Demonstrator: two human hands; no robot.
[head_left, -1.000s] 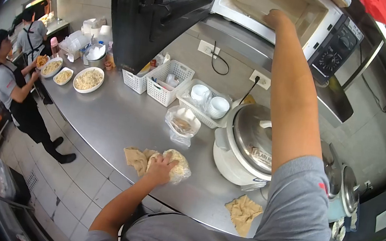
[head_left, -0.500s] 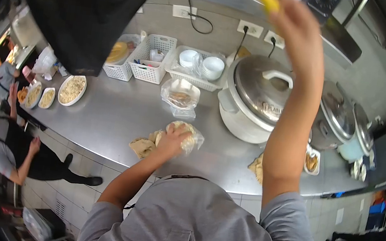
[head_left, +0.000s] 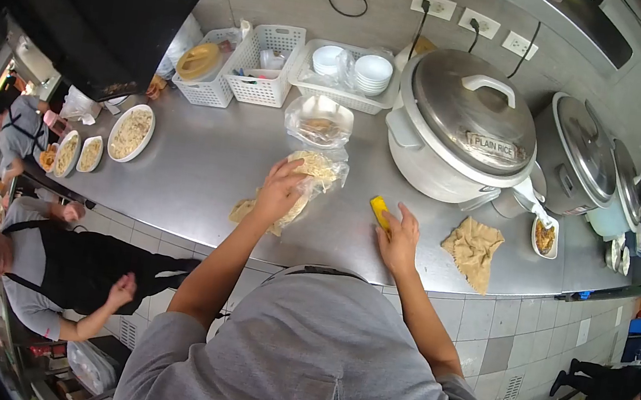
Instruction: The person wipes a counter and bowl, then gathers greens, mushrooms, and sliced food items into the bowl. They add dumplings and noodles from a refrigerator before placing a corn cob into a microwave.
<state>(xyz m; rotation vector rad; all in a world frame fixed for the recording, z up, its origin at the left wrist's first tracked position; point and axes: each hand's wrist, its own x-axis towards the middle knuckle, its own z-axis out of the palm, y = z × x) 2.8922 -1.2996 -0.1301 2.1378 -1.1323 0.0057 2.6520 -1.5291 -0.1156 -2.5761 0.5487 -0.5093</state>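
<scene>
My left hand [head_left: 278, 198] rests with bent fingers on a clear plastic bag [head_left: 316, 171] of pale, shredded-looking food. A tan cloth [head_left: 242, 208] lies partly under that wrist. To the right, my right hand [head_left: 399, 247] is low over the steel counter, with a short yellow bar-shaped object [head_left: 381, 210] between thumb and fingers; its exact kind does not show. Just behind the bag is a white bowl [head_left: 318, 123] wrapped in plastic with brownish food inside. Another tan cloth [head_left: 473, 248] lies crumpled to the right of my right hand.
A large rice cooker [head_left: 459, 129] marked "PLAIN RICE" stands at back right, with further cookers [head_left: 581, 157] beyond. White baskets [head_left: 263, 83] and a tray of bowls [head_left: 343, 90] line the wall. Oval dishes [head_left: 132, 133] of food sit left. A person [head_left: 61, 263] in a black apron stands nearby.
My right hand has come down from the shelf above to the counter, bringing the yellow object with it. My left hand stays at the plastic bag. The person at left has come closer.
</scene>
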